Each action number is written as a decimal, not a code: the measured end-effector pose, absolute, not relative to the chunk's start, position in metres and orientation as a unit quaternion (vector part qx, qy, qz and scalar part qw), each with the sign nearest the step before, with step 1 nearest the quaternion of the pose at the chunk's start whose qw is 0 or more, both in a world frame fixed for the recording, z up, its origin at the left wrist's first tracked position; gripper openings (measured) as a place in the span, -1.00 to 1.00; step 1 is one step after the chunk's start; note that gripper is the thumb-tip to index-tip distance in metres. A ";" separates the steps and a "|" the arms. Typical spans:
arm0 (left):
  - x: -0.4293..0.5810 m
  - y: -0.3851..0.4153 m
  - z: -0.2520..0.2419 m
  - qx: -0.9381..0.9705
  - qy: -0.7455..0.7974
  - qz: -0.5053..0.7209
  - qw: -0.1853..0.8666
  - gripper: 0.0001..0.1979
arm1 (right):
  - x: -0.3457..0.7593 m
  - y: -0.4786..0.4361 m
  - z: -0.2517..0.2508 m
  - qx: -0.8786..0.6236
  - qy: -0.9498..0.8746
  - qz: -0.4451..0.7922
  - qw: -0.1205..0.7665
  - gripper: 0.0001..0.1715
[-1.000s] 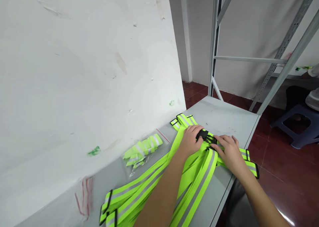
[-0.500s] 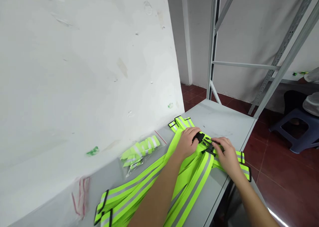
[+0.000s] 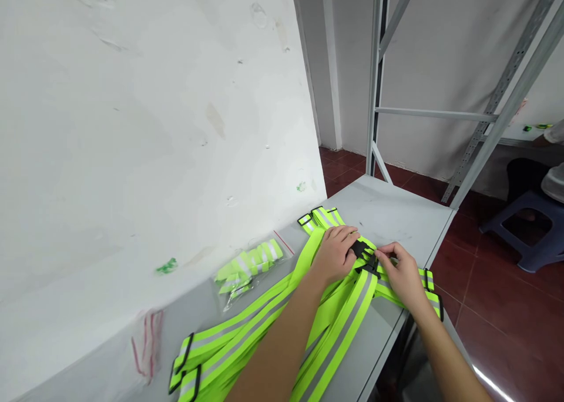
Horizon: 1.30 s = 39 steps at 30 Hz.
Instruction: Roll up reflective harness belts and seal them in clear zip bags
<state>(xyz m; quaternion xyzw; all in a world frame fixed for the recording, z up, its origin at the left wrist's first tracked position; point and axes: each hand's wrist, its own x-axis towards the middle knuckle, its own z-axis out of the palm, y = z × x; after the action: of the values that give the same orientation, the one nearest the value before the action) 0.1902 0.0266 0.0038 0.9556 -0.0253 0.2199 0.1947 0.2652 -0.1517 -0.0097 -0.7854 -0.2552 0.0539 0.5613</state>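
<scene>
buckle halves (image 3: 360, 248) closer together, hands (image 3: 333, 255) pinching them, strap ends (image 3: 434, 301) overhanging table edge (image 3: 440, 237), tabletop (image 3: 388, 217) stretching beyond

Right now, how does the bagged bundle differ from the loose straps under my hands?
The bagged bundle sits in a clear bag; the loose straps lie uncovered. The bagged bundle is small and compact, while the loose straps stretch out long across the table. Both are yellow-green with whitish-grey stripes.
</scene>
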 end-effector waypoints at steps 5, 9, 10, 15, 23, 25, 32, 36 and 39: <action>0.189 0.024 0.008 0.960 -0.033 0.210 0.182 -0.56 | 0.266 -0.147 -0.011 -0.777 -0.234 0.055 0.582 -0.62; 0.189 0.024 0.006 0.961 -0.028 0.207 0.184 -0.55 | 0.264 -0.142 -0.010 -0.775 -0.206 0.039 0.596 -0.62; 0.190 0.024 0.005 0.960 -0.029 0.208 0.187 -0.55 | 0.263 -0.140 -0.009 -0.773 -0.200 0.036 0.601 -0.63; 0.192 0.025 -0.003 0.949 -0.029 0.214 0.229 -0.57 | 0.259 -0.131 -0.008 -0.767 -0.175 0.019 0.617 -0.69; 0.190 0.025 -0.008 0.942 0.005 0.184 0.282 -0.54 | 0.260 -0.122 -0.018 -0.767 -0.177 0.026 0.616 -0.70; 0.190 0.023 -0.007 0.942 0.011 0.176 0.284 -0.52 | 0.261 -0.121 -0.018 -0.774 -0.181 0.029 0.606 -0.70; 0.190 0.021 -0.006 0.932 -0.006 0.204 0.299 -0.50 | 0.260 -0.119 -0.018 -0.780 -0.193 0.032 0.595 -0.70; 0.192 0.025 -0.010 0.922 0.006 0.248 0.296 -0.56 | 0.258 -0.127 -0.008 -0.837 -0.251 0.040 0.485 -0.66; 0.193 0.027 -0.012 0.920 0.024 0.265 0.287 -0.62 | 0.259 -0.144 0.010 -0.894 -0.298 0.067 0.327 -0.53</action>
<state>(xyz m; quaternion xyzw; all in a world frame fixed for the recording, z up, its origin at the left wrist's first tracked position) 0.1929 0.0268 -0.0119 0.9203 0.0244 0.2646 0.2872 0.2589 -0.1445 0.0099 -0.8944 -0.2975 0.0674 0.3271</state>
